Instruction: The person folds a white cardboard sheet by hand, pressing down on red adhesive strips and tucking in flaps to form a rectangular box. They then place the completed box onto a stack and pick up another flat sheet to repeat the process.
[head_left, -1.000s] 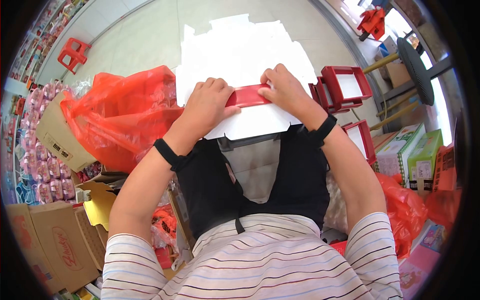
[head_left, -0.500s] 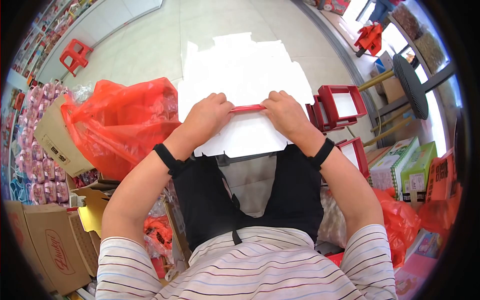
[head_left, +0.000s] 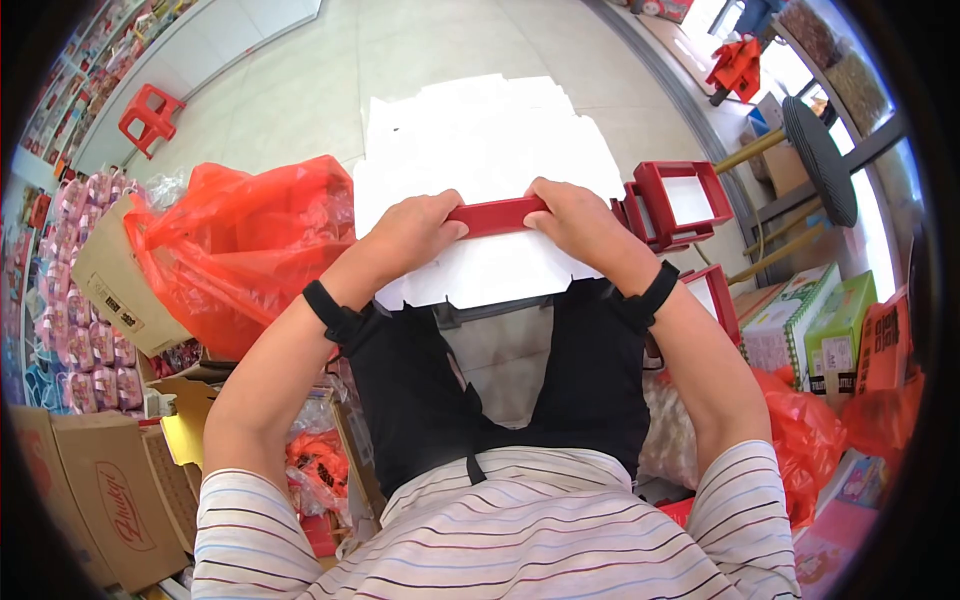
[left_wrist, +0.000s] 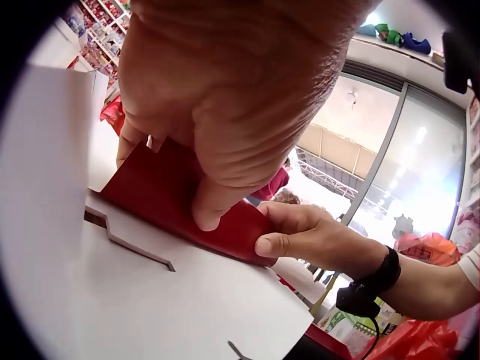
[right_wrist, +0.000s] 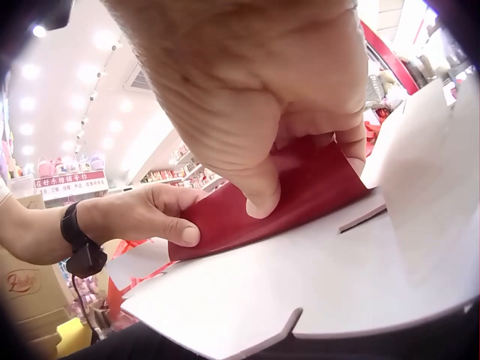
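A dark red strip [head_left: 495,216] lies across white card sheets [head_left: 480,130] in the head view. The left hand [head_left: 415,232] pinches its left end, and the right hand [head_left: 575,228] pinches its right end. In the left wrist view the left thumb presses on the near face of the red strip [left_wrist: 180,195], with the other fingers behind it. The right wrist view has the right thumb on the same red strip [right_wrist: 300,184], which stands tilted over slotted white card [right_wrist: 247,300]. The fingertips behind the strip are partly hidden.
Red trays with white bottoms [head_left: 688,200] stand to the right. A red plastic bag [head_left: 250,250] and a cardboard flap are at the left. Brown cartons [head_left: 120,490] sit low left, a green box [head_left: 840,325] at the right, and a red stool [head_left: 150,118] farther off.
The strip turned from its broad face to a thin edge, and now shows a wider dark red face again. Both hands shifted slightly with it and kept hold of its ends.
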